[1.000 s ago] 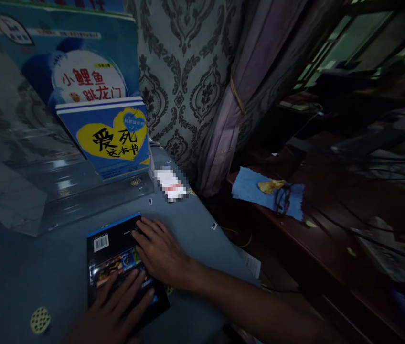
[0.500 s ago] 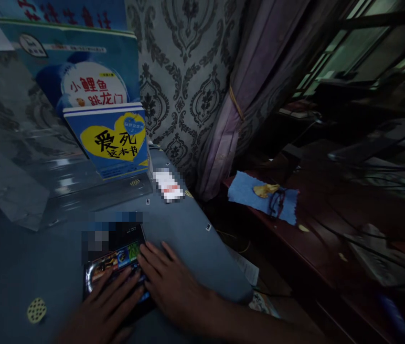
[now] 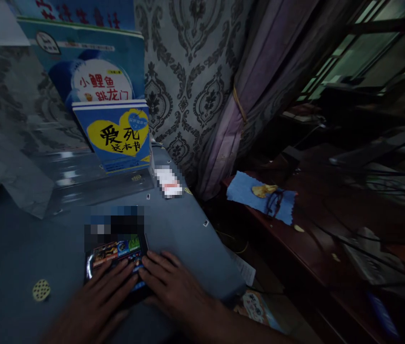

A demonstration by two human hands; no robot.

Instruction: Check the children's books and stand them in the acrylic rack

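Note:
A dark, glossy flat box point(image 3: 127, 248) with small coloured pictures lies on the blue-grey tablecloth in the lower middle of the head view; its upper part is blurred out. My left hand point(image 3: 102, 296) rests palm down over its near left part, fingers stretched out. At the near right edge, my right hand point(image 3: 166, 279) lies with its fingers extended, their tips touching the box. The two hands almost meet at the fingertips. Much of the box's near side is hidden beneath them, and neither hand is closed around it.
Several children's books point(image 3: 120, 136) stand in a clear stand point(image 3: 80, 188) behind the box. A blurred white item point(image 3: 168, 184) lies near the right table edge. Past a gap, a dark red table point(image 3: 317, 258) holds a blue cloth point(image 3: 241, 188) and cables. A purple curtain point(image 3: 224, 138) hangs between.
The view has shifted slightly, so the books sit further right. My right hand's fingers have slid lower along the box's right edge. My left hand still lies on the box.

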